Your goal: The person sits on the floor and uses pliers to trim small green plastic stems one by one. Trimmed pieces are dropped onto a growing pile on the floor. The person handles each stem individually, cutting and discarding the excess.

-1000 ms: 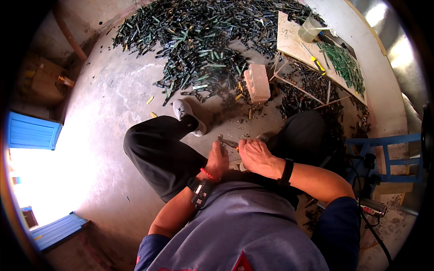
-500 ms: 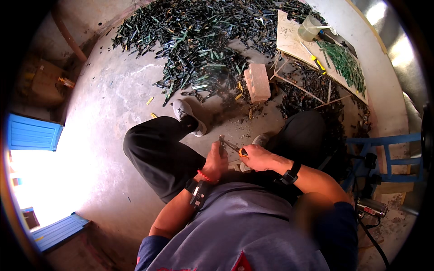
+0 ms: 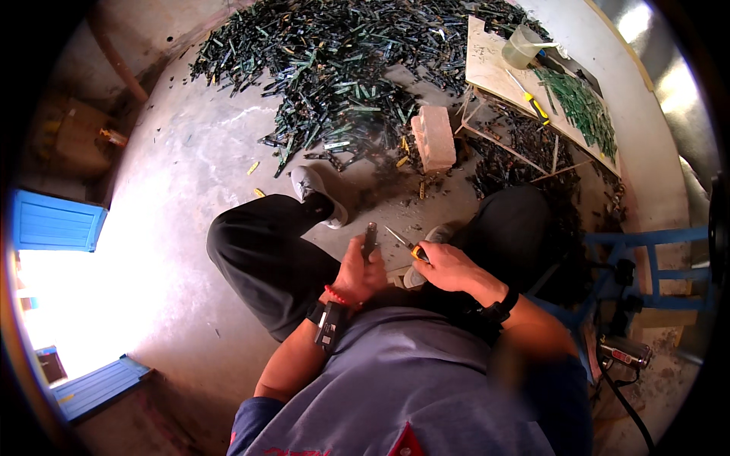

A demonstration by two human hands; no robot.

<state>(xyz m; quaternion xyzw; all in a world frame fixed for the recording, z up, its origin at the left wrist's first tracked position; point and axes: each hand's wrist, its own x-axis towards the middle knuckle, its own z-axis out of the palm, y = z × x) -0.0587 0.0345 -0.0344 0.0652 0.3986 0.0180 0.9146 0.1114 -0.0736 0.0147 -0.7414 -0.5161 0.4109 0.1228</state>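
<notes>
My left hand is closed around a small, narrow dark piece, whose upper end pokes out above my fingers. Its kind cannot be made out. In my right hand is a screwdriver with a yellow-and-black handle. The thin metal shaft points up and left toward the dark piece, and a gap separates the tip from it. Both hands are low in front of my torso, between my bent knees.
A big heap of dark and green strips covers the floor ahead, beside a pinkish brick. At right a low table bears a plastic cup, another screwdriver and green strips. A blue chair stands nearer.
The screwdriver has come away from the dark piece, my right hand shifting slightly right. The left hand has turned a little, and the dark piece now stands more upright.
</notes>
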